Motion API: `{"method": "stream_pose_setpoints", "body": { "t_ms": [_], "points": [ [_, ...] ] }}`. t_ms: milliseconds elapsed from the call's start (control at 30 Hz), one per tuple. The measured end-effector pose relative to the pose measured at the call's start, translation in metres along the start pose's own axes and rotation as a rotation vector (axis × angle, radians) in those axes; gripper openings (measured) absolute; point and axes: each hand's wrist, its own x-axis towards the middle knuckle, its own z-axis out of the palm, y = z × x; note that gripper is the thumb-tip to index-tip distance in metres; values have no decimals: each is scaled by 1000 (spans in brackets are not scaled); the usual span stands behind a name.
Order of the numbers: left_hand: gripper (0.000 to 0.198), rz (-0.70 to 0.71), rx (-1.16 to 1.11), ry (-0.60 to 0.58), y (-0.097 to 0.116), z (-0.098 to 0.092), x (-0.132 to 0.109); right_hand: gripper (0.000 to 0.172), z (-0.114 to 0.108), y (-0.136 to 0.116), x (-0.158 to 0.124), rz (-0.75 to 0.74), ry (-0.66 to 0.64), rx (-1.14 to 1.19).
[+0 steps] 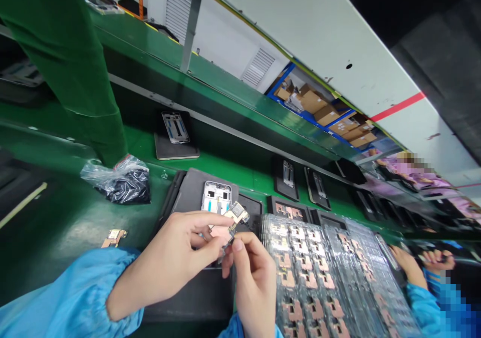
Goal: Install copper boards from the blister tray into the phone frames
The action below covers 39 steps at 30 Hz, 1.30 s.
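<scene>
Any print on the small circuit board (233, 217) and on the cardboard boxes (326, 113) far back is too small to read. The left hand (176, 258) pinches the board by its pinkish lower part, thumb and forefinger closed narrowly on it, the other fingers curled in; the right hand (255, 278) meets it from below, thumb and forefinger tips pressed to the board's lower edge; the board is held in the air just above a silver phone frame (215, 197), which lies on a dark tray (191, 190) on the green belt (75, 218); just to the right sit clear blister trays (323, 283) filled with similar boards; a crumpled plastic bag (119, 180) and a loose board (113, 236) lie to the left; a co-worker's hands (409, 265) work at the far right.
</scene>
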Motion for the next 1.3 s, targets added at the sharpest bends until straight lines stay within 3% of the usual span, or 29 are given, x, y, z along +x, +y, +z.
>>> {"method": "stream_pose_setpoints", "body": {
  "t_ms": [267, 533, 667, 933, 1167, 1300],
  "points": [
    [32, 27, 40, 41, -2, 2, 3, 43, 0, -2, 3, 26, 0, -45],
    [32, 153, 111, 76, -11, 5, 4, 39, -1, 0, 4, 9, 39, -120],
    [24, 180, 171, 83, -15, 6, 2, 37, 1, 0, 3, -13, 44, -170],
    [28, 202, 286, 106, -12, 6, 1, 36, 3, -3, 4, 44, 23, -144],
    [39, 466, 568, 83, -18, 9, -7, 31, 7, -4, 2, -67, 106, -417],
    [38, 499, 581, 112, -19, 10, -8, 28, 5, -1, -3, -115, 183, -531]
  ]
}}
